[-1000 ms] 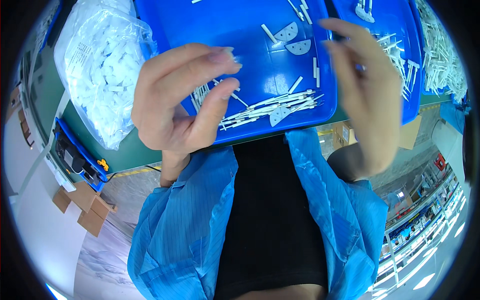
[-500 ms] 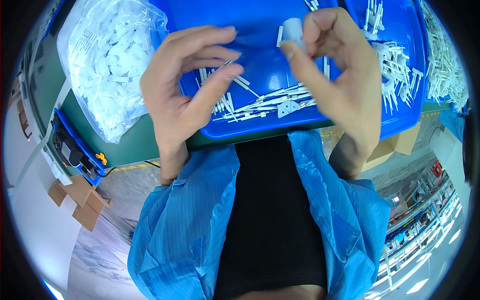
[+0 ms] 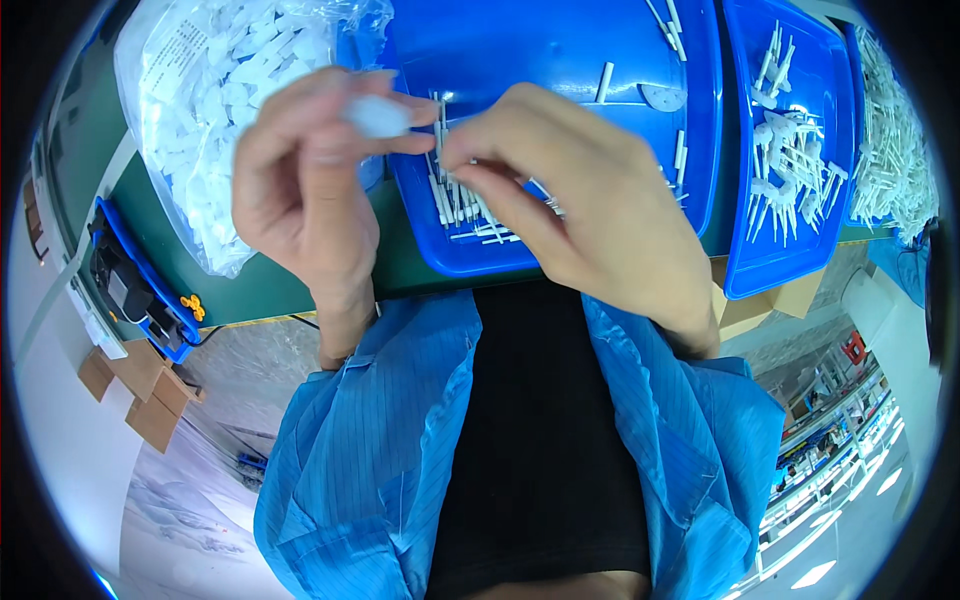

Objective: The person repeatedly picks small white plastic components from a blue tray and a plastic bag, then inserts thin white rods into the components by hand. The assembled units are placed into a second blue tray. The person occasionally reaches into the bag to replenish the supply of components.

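Observation:
My left hand point(image 3: 312, 175) is raised beside the clear bag, its fingers closed on a small white plastic piece point(image 3: 378, 116) blurred by motion. My right hand point(image 3: 590, 185) reaches across the blue tray point(image 3: 540, 50), palm down. Its thumb and index finger come together over the thin white rods point(image 3: 455, 205) at the tray's near left. Whatever sits in that pinch is hidden or too small to make out. A flat, rounded white piece point(image 3: 663, 96) lies in the tray beyond the right hand, beside a single white rod point(image 3: 605, 82).
A clear plastic bag point(image 3: 215, 120) full of white pieces lies at the left on the green table point(image 3: 255, 290). Rightward stands a second blue tray point(image 3: 750, 270) with white rod assemblies point(image 3: 790, 165); more are heaped at the far right point(image 3: 890, 150). A black device point(image 3: 130, 285) sits at the left edge.
My right hand has moved left and turned palm down; the white piece at its fingers is gone from there. My left hand has shifted left and now holds a white piece. The view has shifted slightly.

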A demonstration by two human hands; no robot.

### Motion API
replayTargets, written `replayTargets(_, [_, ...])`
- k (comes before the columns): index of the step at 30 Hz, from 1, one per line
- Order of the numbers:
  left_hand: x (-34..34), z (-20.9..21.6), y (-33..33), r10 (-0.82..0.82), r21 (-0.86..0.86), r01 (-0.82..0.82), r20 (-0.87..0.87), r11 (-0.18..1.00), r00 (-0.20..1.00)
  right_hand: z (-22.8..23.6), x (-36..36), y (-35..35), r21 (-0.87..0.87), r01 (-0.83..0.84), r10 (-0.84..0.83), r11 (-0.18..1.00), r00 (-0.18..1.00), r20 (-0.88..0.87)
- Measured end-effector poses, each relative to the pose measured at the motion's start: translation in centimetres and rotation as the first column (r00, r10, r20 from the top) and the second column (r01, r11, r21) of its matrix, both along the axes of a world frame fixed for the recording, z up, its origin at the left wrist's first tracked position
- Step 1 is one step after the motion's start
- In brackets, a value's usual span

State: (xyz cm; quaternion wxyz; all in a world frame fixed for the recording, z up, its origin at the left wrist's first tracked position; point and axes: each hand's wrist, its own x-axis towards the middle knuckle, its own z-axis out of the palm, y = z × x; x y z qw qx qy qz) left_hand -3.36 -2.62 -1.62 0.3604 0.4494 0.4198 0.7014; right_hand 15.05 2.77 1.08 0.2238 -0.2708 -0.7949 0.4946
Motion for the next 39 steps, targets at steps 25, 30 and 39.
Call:
replayTargets(25, [0.6,-0.6,0.6,-0.048,-0.111,0.074,0.218,0.991,0.975,-2.9,2.9,-0.2,0.560,-0.124,-0.100,0.819,0.931,0.352])
replayTargets(30, [1.5,-0.4,0.3,-0.041,-0.180,0.068,0.152,0.981,0.988,-3.1,2.7,0.0,0.609,-0.036,-0.188,0.793,0.935,0.300])
replayTargets(39, [1.9,-0.6,0.3,-0.001,-0.154,0.015,0.086,0.988,0.996,1.2,-0.2,-1.9,0.010,0.377,-0.377,0.926,0.923,0.074])
